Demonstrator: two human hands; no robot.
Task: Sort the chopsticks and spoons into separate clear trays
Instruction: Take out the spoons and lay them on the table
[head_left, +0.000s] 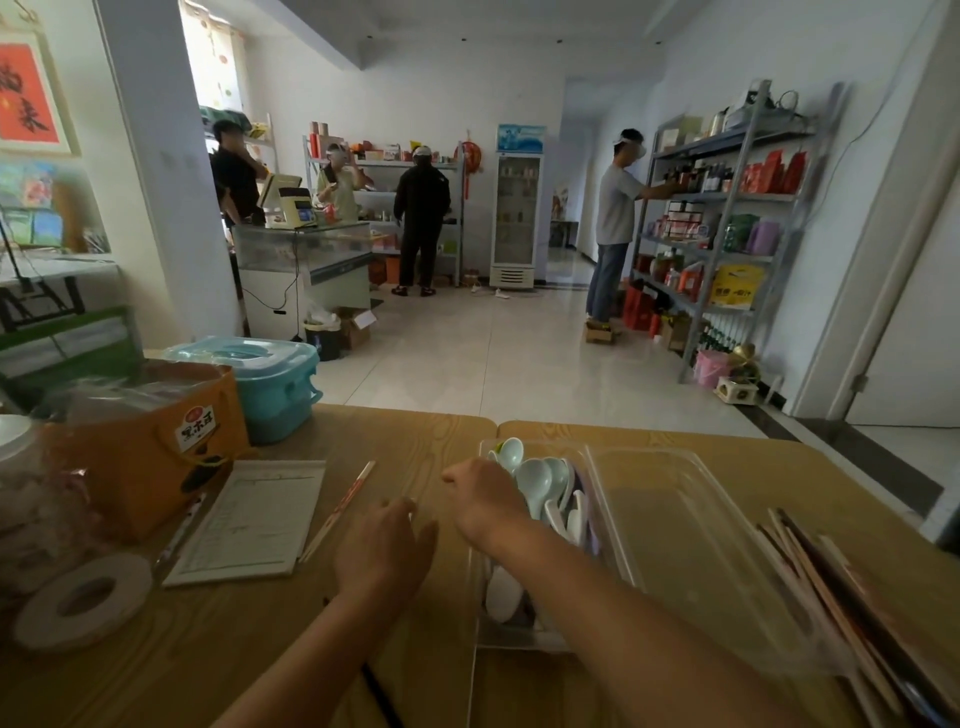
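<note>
Left hand (384, 545) flat, fingers straight, right hand (483, 499) grip unclear, forearm crossing spoon tray (519, 642), second tray (691, 519) alongside, one wrapped chopstick pair (340, 512) by notepad (249, 519)

Small shop: stocked metal shelves (727, 208), glass display case (301, 249) with cash register (288, 200), drinks fridge (516, 218), people browsing.

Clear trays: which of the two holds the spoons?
The left tray, beside the right hand, holds the pale spoons. The right tray has chopsticks at its near end instead.
</note>
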